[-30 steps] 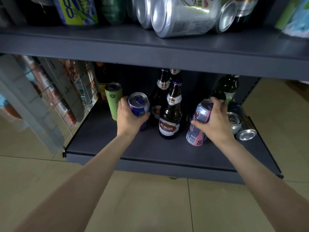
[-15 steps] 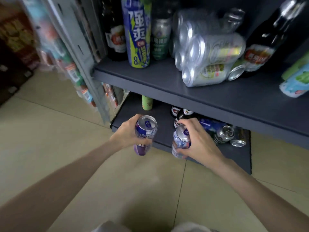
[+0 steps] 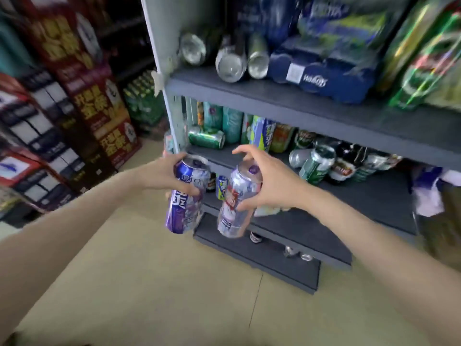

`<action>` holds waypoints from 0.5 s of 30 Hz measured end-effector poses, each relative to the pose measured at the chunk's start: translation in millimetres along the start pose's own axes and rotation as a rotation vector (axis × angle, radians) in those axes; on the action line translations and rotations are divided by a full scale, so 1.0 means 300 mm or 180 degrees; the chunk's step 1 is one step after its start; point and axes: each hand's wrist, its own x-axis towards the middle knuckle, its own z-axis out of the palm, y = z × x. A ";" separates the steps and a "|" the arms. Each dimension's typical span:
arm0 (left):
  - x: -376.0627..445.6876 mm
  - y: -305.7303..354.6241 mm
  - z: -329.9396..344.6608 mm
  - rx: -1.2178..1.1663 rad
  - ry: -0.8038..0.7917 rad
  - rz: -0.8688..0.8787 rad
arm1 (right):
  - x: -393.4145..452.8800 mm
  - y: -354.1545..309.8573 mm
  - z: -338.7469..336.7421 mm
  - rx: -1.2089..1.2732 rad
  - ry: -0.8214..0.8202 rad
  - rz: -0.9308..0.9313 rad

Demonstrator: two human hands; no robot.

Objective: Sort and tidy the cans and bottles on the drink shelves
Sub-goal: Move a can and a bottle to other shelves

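The fingers of the left hand (image 3: 162, 174) are curling round the upper half of a blue-and-purple can (image 3: 185, 196), thumb across the front, gripping it. The can is hanging tilted, its silver top leaning toward the shelves and its base toward the floor.

The right hand (image 3: 270, 181) is gripping a silver-and-pink can (image 3: 237, 201) with its thumb pressed against the lower label and its palm against the far side. Its index finger is lifting clear above the can top. This can is also tilting, top toward the shelves. The two cans are sitting just beside each other in mid-air, apart, in front of the dark grey shelf unit (image 3: 294, 103) and above the beige tiled floor (image 3: 154, 283).

On the middle shelf behind the hands, a green can (image 3: 207, 139) is lying on its side at the left end, upright cans are standing in a row behind it, and another green can (image 3: 316, 163) is leaning among a loose cluster to the right. On the upper shelf, three silver cans (image 3: 229, 61) are lying with their ends outward, just beside a blue multipack (image 3: 321, 78). Small cans are showing on the lowest shelves; their detail is too blurred to tell. Stacked cartons with red-and-gold print (image 3: 99, 103) are standing left of the unit.
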 end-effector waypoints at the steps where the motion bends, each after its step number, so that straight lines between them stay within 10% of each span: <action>1: -0.021 0.086 -0.058 0.0001 0.0085 0.0104 | -0.013 -0.063 -0.091 -0.0010 0.0154 -0.0022; 15: -0.082 1.101 -0.303 -0.1381 0.1423 0.1865 | -0.330 -0.372 -0.961 0.1705 0.3580 -0.0845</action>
